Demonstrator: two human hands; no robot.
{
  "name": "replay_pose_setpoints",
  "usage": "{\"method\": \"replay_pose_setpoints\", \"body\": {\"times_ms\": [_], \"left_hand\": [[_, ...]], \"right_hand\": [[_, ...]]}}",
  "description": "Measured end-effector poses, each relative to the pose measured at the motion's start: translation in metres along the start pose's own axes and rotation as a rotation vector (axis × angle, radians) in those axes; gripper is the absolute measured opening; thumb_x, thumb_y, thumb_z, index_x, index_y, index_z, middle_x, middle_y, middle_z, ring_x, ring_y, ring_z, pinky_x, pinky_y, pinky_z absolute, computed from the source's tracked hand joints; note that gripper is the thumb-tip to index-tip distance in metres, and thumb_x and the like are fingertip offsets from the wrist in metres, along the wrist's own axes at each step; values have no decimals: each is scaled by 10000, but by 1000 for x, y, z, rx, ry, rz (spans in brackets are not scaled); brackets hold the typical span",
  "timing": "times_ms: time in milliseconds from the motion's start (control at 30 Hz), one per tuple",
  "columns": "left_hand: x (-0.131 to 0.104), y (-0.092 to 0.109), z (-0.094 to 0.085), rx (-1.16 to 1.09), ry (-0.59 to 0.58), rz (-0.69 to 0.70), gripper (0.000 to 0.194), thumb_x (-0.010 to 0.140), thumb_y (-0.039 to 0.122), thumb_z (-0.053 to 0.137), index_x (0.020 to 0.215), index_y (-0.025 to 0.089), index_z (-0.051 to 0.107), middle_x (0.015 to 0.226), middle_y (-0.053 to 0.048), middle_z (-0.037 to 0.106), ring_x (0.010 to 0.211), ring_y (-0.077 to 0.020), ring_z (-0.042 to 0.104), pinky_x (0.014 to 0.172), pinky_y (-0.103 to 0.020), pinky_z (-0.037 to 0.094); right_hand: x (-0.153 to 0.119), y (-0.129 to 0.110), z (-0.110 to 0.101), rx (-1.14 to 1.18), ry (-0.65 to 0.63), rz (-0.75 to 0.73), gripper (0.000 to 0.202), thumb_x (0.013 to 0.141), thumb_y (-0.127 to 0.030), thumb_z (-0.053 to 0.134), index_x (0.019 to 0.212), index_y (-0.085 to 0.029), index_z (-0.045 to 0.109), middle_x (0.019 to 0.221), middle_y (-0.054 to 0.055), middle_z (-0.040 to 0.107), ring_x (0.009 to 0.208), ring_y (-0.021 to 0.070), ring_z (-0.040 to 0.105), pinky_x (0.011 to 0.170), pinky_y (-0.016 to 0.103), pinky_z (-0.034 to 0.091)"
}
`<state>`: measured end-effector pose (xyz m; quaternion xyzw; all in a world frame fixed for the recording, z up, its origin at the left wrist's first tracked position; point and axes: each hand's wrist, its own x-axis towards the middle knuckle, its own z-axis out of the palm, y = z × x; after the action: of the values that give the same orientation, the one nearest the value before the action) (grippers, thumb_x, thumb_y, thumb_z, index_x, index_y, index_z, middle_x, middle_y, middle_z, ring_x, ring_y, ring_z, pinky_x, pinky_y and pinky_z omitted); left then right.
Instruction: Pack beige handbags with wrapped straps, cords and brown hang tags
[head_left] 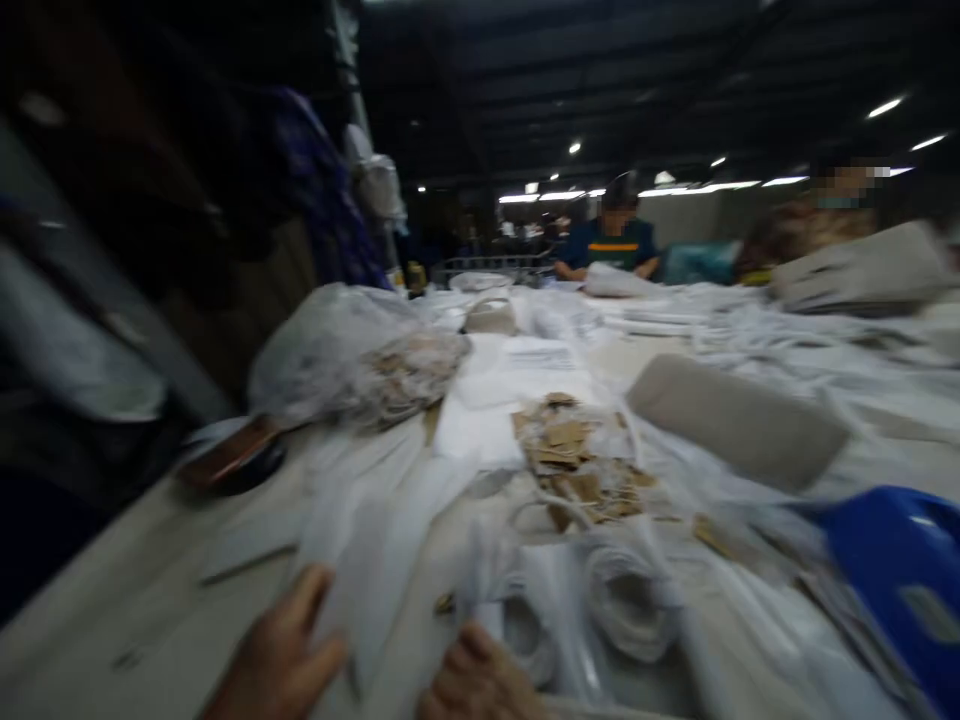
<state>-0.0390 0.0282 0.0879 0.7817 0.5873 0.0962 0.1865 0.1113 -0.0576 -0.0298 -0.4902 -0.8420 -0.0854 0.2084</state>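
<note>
Near the bottom edge, my left hand (281,650) has its thumb and fingers apart beside a strip of translucent white plastic (367,570). To its right, my right hand (480,680) is closed at the left edge of a clear plastic bag (577,640); what its fingers hold is too blurred to make out. White coiled rolls (630,600) show inside the bag. Beyond it lies a heap of small brown cardboard pieces (574,455) in thin plastic, and behind that some white sheets (480,400).
A blue bin (900,590) stands at the right, a grey-beige folded piece (739,415) behind it. A brown phone-like object (229,455) and a stuffed plastic bag (337,350) are at the left. Two people are across the table.
</note>
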Motion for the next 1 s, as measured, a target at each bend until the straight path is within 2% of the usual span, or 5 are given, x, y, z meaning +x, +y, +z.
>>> {"method": "replay_pose_setpoints", "body": {"times_ms": [200,533,700,833,1000], "left_hand": [[-37,-38,-14,-558,-176,-20,312,613,115,422,903,145,535,747,21,556,757,-166,527,687,-242,439],[-31,-41,6,-1209,-508,-226,735,497,175,478,1224,158,370,819,-22,597,676,-165,553,543,-238,422],[-31,-46,14,-1471,-626,-200,815,500,142,502,1289,167,298,809,-37,625,626,-155,565,506,-225,426],[-30,-50,9,-1218,-507,-90,727,558,108,462,1278,154,367,924,-45,635,747,-169,583,635,-260,475],[-36,-49,24,-330,-230,-32,681,719,83,453,1369,36,257,1195,-209,537,1057,-306,543,908,-432,434]], "right_hand": [[29,-23,-16,79,325,-10,361,945,-313,378,611,-190,439,529,-43,461,539,117,434,688,269,350],[33,-5,-41,-13,171,-125,298,800,-441,614,641,-196,554,633,-30,561,782,167,566,1077,380,233],[38,5,-39,92,118,-180,363,837,-487,561,618,-200,527,586,-55,487,629,119,515,1069,353,264],[34,4,-40,128,28,-135,362,894,-457,487,638,-205,535,617,-51,515,662,115,534,1032,330,300],[29,7,-41,122,26,-185,498,981,-372,251,590,-202,508,568,-42,488,594,109,504,944,312,342]]}}
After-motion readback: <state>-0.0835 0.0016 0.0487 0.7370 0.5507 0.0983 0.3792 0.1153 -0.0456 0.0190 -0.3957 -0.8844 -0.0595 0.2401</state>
